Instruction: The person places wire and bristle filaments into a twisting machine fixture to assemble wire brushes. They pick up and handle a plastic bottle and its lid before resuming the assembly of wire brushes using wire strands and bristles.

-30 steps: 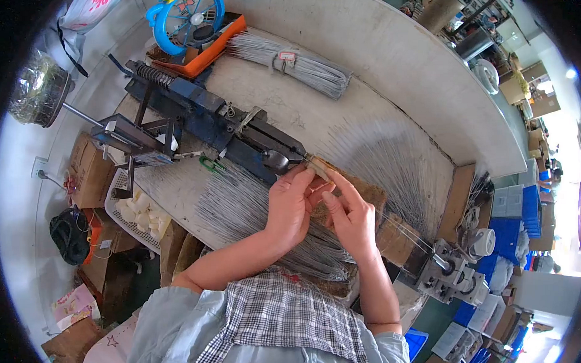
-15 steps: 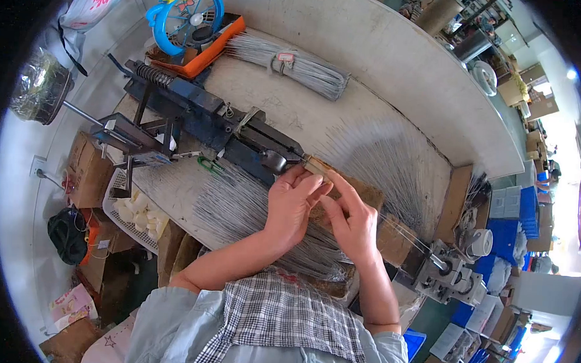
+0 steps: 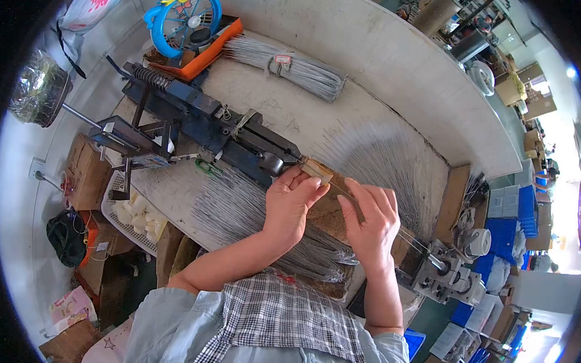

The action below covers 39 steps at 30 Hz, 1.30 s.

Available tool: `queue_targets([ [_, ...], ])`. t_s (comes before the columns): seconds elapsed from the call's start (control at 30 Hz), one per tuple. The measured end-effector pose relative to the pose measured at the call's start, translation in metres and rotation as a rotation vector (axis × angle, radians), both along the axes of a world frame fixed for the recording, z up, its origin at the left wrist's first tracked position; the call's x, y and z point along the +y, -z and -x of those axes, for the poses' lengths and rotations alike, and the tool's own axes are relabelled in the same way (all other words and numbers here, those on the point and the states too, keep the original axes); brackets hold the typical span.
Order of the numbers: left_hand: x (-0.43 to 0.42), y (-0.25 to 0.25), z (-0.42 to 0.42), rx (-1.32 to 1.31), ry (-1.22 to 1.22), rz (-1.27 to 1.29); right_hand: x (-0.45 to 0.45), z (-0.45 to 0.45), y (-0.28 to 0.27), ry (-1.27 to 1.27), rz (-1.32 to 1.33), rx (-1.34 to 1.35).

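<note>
My left hand (image 3: 286, 204) pinches a small flat tan strip (image 3: 316, 171) between thumb and fingers. The strip lies at the front end of a long dark metal clamp-like machine (image 3: 260, 135). From the strip, thin metal wire (image 3: 404, 235) runs right toward a metal chuck (image 3: 439, 263). Beside that wire, my right hand (image 3: 373, 226) is open, thumb and index finger apart, with the wire passing near the gap. Under both hands lies a brown block (image 3: 331, 205), partly covered. Loose thin wires (image 3: 232, 205) are spread below and left of my left hand.
A tied wire bundle (image 3: 294, 66) lies at the back, next to an orange tray (image 3: 212, 51) and a blue toy-like fan (image 3: 184, 21). More wires (image 3: 393, 166) fan out at right. A white basket (image 3: 132, 230) holds pale pieces. Green-handled scissors (image 3: 208, 168) lie near the machine.
My right hand has moved away from the strip to the right along the wire, and its fingers have spread. My left hand stays at the strip, which shows more now.
</note>
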<state>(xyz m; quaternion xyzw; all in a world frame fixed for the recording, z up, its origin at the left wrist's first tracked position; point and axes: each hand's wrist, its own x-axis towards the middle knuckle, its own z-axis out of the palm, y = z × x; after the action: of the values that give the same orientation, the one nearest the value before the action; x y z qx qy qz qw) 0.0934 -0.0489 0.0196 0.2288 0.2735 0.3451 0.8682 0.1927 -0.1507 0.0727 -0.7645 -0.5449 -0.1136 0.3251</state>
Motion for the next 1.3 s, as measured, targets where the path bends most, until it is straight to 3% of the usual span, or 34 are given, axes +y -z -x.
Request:
queue_targets([
  [0.4, -0.001, 0.006, 0.0, -0.01, -0.009, -0.018, -0.006, -0.006, 0.015, 0.046, 0.148, -0.048],
  [0.5, 0.003, 0.0, 0.003, 0.038, 0.022, 0.047, -0.006, -0.005, 0.013, 0.017, 0.121, -0.051],
  [0.6, 0.006, -0.006, 0.011, -0.107, 0.04, 0.197, -0.007, -0.003, 0.01, 0.026, 0.12, -0.038],
  [0.8, 0.006, -0.016, 0.017, -0.014, 0.136, 0.123, -0.008, -0.003, 0.013, 0.028, 0.089, -0.01],
  [1.03, 0.001, -0.004, 0.033, 0.189, 0.341, -0.137, -0.027, -0.009, -0.004, -0.014, -0.016, 0.039],
  [1.17, 0.034, 0.012, 0.082, 0.253, 0.307, -0.212, -0.066, 0.004, -0.005, -0.056, 0.133, 0.258],
  [1.23, 0.059, 0.026, 0.111, 0.36, 0.023, -0.285, -0.088, 0.008, 0.009, -0.043, 0.283, 0.345],
  [1.3, 0.103, 0.065, 0.161, 0.324, -0.295, -0.024, -0.107, 0.015, 0.03, -0.004, 0.459, 0.414],
])
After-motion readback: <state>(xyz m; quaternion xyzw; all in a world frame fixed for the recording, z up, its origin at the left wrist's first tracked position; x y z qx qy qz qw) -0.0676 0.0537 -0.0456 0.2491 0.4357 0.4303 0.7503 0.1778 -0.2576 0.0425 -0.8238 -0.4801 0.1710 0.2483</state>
